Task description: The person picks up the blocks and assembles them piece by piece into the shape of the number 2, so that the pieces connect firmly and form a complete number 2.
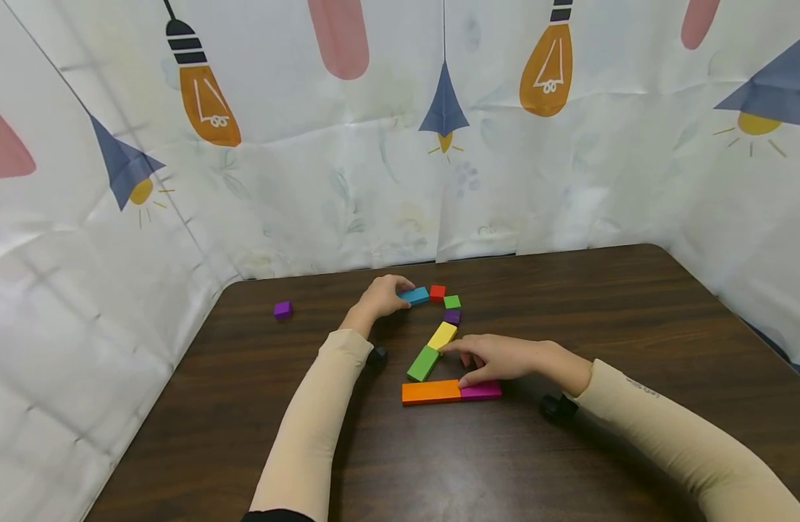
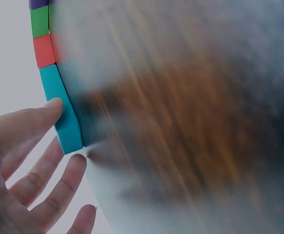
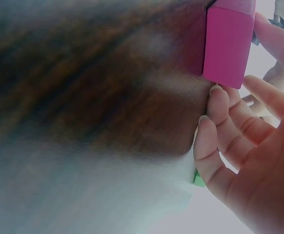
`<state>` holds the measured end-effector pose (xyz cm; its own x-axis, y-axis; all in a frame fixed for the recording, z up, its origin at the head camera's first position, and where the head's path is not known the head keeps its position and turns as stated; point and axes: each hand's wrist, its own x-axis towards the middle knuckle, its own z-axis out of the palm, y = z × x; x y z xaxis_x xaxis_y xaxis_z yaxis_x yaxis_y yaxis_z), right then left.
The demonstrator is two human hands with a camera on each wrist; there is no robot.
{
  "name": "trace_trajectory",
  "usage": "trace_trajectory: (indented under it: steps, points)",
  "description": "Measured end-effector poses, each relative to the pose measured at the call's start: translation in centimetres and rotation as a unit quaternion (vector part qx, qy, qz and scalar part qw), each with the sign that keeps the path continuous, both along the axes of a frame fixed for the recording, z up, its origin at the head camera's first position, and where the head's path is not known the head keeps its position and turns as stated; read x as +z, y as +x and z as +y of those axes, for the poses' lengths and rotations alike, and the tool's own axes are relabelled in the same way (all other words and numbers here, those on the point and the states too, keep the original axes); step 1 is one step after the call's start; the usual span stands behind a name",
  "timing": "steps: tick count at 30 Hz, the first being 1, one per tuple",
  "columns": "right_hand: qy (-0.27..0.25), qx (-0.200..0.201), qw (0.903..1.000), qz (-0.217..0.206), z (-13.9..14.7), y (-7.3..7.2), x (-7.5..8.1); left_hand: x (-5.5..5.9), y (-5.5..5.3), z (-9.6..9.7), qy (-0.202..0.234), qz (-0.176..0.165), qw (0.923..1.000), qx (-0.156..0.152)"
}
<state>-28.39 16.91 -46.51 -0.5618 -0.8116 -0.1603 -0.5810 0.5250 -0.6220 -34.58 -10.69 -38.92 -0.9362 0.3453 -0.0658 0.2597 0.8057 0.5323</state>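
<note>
My left hand pinches the left end of a blue block; in the left wrist view its thumb lies on the face of that block. From there a red block, a small green block, a dark purple block, a yellow block and a longer green block curve down. Below them an orange block and a magenta block lie end to end. My right hand spreads over them, index fingertip at the yellow block's lower end, thumb at the orange-magenta joint.
A lone purple cube lies toward the back left of the dark wooden table. A patterned white curtain hangs behind the table's far edge and along its sides.
</note>
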Motion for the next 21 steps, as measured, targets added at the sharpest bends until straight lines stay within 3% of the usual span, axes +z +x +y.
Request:
trace_trajectory:
  steps: [2, 6, 8, 10, 14, 16, 19, 21]
  points:
    - [-0.006, 0.005, 1.0, 0.003, -0.2, 0.4, 0.4, 0.0, 0.1, -0.3, 0.002, 0.003, 1.0, -0.007]
    - [-0.013, 0.008, 0.9999, -0.003, -0.8, 2.4, 3.6, 0.5, 0.4, -1.0, 0.016, 0.009, 0.9997, -0.017]
    - [-0.011, 0.007, 0.9999, -0.002, -0.9, 2.8, 4.4, 0.8, 0.6, -1.4, 0.023, 0.018, 0.9994, -0.019]
    - [-0.011, 0.006, 0.9999, -0.005, -0.8, 2.5, 3.9, 1.1, 0.7, -1.9, 0.03, 0.027, 0.999, -0.019]
    - [-0.006, 0.004, 1.0, 0.0, -0.2, 0.6, 0.9, 1.7, 1.2, -2.7, 0.039, 0.044, 0.9982, -0.013]
    - [-0.005, 0.006, 1.0, 0.005, -0.1, 0.2, 0.3, 1.8, 1.5, -3.1, 0.043, 0.051, 0.9977, -0.01]
    - [-0.006, 0.016, 0.9997, 0.017, -0.4, 1.1, 1.6, 2.0, 1.9, -3.8, 0.049, 0.062, 0.9968, -0.006]
    - [-0.005, 0.013, 0.9998, 0.014, -0.9, 2.5, 3.7, 2.1, 2.1, -4.4, 0.051, 0.07, 0.9962, -0.006]
